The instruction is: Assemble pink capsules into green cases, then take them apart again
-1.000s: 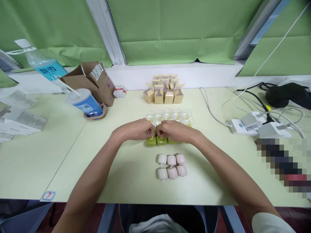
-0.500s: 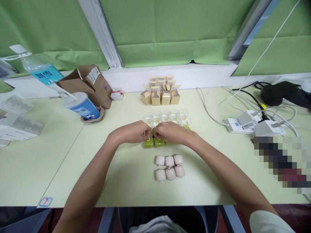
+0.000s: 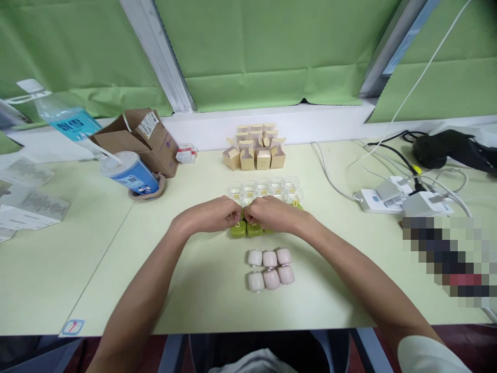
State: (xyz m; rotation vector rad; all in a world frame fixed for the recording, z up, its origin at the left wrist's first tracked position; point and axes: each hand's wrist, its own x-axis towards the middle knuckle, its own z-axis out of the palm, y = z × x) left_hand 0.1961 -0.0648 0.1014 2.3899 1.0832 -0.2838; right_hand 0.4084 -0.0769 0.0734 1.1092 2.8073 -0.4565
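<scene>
My left hand and my right hand meet knuckle to knuckle at the middle of the table, both with fingers curled shut. They pinch something small over a row of green cases; what is between the fingertips is hidden. Just behind the hands lies a cluster of clear plastic shells. In front of them sit several pale pink cases in two rows. Small tan cardboard boxes stand grouped near the back wall.
At the left are a blue cup with a straw, an open brown carton, a water bottle and leaflets. White chargers and cables and a black object fill the right side.
Both hands stay closed together over the green cases with only slight finger motion. The view has shifted a little, so everything sits slightly lower and to the left.
</scene>
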